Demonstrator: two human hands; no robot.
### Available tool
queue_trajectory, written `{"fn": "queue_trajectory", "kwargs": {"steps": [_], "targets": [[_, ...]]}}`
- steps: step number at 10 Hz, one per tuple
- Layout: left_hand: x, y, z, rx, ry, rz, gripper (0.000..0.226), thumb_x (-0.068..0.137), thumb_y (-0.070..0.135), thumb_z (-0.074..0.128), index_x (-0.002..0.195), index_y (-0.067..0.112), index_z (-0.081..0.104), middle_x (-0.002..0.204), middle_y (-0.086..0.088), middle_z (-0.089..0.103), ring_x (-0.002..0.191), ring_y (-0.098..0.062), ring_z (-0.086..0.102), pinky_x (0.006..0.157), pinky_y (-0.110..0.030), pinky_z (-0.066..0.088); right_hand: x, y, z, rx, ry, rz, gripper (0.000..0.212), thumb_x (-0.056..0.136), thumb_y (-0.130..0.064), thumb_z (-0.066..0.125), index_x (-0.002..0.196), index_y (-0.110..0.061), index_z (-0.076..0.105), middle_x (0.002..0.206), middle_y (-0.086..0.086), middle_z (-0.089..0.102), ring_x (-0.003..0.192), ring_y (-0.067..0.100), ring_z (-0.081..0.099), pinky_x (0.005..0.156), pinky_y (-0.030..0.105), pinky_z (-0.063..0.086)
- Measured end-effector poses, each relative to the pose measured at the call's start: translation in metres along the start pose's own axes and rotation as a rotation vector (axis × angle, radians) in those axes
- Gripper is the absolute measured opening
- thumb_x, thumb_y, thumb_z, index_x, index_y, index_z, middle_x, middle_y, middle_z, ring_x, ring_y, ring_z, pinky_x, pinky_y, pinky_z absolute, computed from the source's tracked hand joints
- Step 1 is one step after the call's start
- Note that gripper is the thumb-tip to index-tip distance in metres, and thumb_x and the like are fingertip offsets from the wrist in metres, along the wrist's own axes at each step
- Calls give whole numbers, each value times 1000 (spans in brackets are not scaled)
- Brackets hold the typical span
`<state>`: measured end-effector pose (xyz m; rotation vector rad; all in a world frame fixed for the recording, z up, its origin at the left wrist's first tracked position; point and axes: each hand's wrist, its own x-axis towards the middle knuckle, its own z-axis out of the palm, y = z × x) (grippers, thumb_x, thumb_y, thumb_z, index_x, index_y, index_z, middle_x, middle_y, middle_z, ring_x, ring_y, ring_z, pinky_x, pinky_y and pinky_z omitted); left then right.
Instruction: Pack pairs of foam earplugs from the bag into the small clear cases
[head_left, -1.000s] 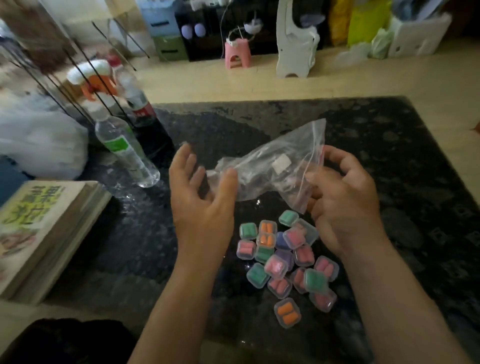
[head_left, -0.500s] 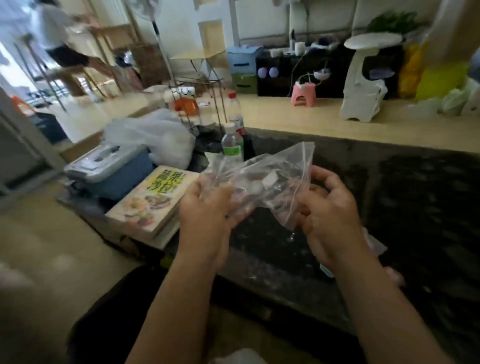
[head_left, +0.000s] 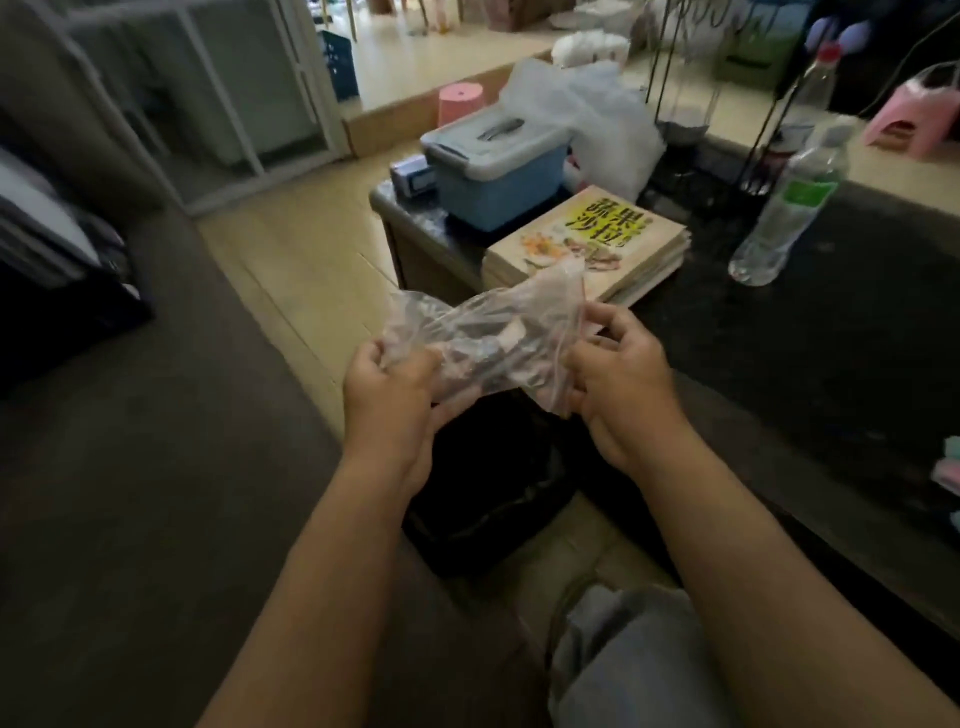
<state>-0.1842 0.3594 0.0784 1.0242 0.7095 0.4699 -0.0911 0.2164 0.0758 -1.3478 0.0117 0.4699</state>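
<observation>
Bag (head_left: 493, 338) of earplugs held in the air between both hands, to the left of the table (head_left: 831, 338).
Its long axis runs from lower left to upper right: the left hand (head_left: 389, 395) grips the crumpled lower end with curled fingers, and the right hand (head_left: 618, 384) pinches the upper end, where a red closing strip seems to be. A book (head_left: 587, 244) lies behind it. Some small cases (head_left: 948, 467) show only at the far right edge, nearer to the right hand, so I judge the bag must travel rightward before packing.
</observation>
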Motion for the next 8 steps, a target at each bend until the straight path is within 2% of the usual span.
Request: {"fn": "queue_trajectory", "kwargs": {"steps": [1,2,3,4,6,7,8], "targets": [[26,-17,-24,79,102,-42,31,95,4,59,124,13,52,111,-14,69,90,-34,75,75,-43,63,16,22,16,-77,32,40,37,91,9,54,113,-19,63,106,13,74,92,33,76,80,57,62],[52,-35,-44,263,252,-28,46,92,14,65,134,12,48,108,-2,63,79,-14,62,62,-26,50,34,41,24,-204,57,122,34,90,0,62,119,-19,60,109,12,73,89,30,76,78,55,63],[72,-51,-63,331,324,-2,47,94,15,62,138,11,45,97,7,54,77,-5,54,57,-19,40,46,59,31,-565,-18,239,52,91,-24,71,137,-24,47,123,7,62,103,26,68,88,51,60],[87,-65,-79,361,349,-23,42,96,17,61,135,12,46,95,8,53,77,-4,53,56,-17,40,55,68,39,-758,-10,249,57,93,-33,67,143,-25,42,127,5,57,104,20,61,94,47,57],[102,-79,-94,359,338,-53,35,92,14,59,125,18,49,104,-3,62,81,-13,59,65,-25,47,66,73,43,-793,-14,215,45,96,-26,63,138,-24,47,120,2,59,104,18,61,95,44,56],[102,-80,-92,340,326,-42,35,91,13,58,125,17,50,97,-1,61,82,-14,59,70,-30,50,64,72,42,-789,-16,210,39,96,-25,62,133,-24,49,111,0,60,97,15,62,91,41,58],[100,-81,-89,358,325,-41,37,93,13,58,129,16,50,94,2,59,79,-11,59,69,-27,52,65,71,38,-770,8,200,37,96,-23,63,131,-25,49,113,2,60,97,15,63,89,39,58]]}}
